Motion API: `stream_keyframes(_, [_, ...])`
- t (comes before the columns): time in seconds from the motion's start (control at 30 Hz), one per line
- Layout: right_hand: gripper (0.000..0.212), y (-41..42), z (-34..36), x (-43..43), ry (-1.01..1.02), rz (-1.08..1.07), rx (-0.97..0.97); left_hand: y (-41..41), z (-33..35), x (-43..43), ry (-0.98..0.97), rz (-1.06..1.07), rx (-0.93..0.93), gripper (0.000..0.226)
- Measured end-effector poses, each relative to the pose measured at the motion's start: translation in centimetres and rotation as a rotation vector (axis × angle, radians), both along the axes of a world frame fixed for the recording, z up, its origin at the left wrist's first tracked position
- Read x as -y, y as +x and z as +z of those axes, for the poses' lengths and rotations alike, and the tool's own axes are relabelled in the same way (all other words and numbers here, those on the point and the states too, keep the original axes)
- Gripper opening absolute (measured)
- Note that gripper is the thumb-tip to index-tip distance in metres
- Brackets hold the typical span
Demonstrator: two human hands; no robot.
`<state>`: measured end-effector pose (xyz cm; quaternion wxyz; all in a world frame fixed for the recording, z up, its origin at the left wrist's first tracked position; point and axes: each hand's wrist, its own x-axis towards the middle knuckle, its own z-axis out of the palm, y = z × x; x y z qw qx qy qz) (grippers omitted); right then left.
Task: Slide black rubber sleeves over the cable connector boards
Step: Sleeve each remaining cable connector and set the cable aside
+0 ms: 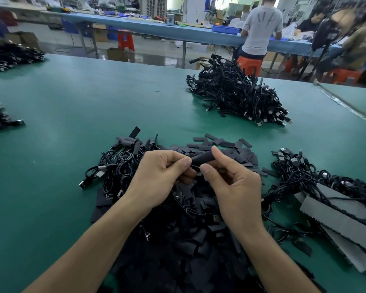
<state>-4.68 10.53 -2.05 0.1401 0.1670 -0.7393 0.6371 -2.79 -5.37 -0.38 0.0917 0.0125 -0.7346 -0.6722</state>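
Both hands are raised over a big heap of flat black rubber sleeves point(199, 225) in front of me. My right hand point(230, 182) pinches one black sleeve point(203, 158) between thumb and forefinger. My left hand point(163, 174) pinches that sleeve's left end with curled fingers; whatever it holds inside is hidden. Loose black USB cables point(114, 166) lie tangled at the heap's left side.
The green table point(72, 102) also carries a far pile of cables point(237, 92), a cable tangle point(304, 172) at right on grey foam strips point(342, 218), and dark piles at the left edge point(0, 115). People sit at a blue bench behind.
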Motion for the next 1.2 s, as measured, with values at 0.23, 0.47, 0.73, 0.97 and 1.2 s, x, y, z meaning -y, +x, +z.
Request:
stream_keyframes(0.23, [0.034, 0.0, 0.7, -0.1, -0.102, 0.019, 0.042, -0.1, 0.0, -0.1, -0.003, -0.024, -0.023, 0.019])
stream_keyframes(0.47, [0.021, -0.8, 2.1, -1.3, -0.162, -0.037, 0.031, 0.2, 0.0, -0.3, -0.155, -0.033, -0.098, 0.007])
stream_keyframes(0.73, [0.023, -1.2, 3.6, -3.0, -0.016, -0.133, -0.012, 0.5, 1.2, 0.9, -0.5, 0.097, -0.155, 0.031])
stream_keyframes(0.97, [0.041, -1.3, 4.9, -5.8, 1.003, -0.248, 0.028, 0.1, 2.2, 4.3, -0.698, 0.649, 0.075, 0.025])
stream_keyframes(1.2, [0.014, -1.9, 3.5, -5.7, 0.946, 0.009, 0.251, 0.3, 2.0, 5.6, -0.902, 0.694, 0.098, 0.026])
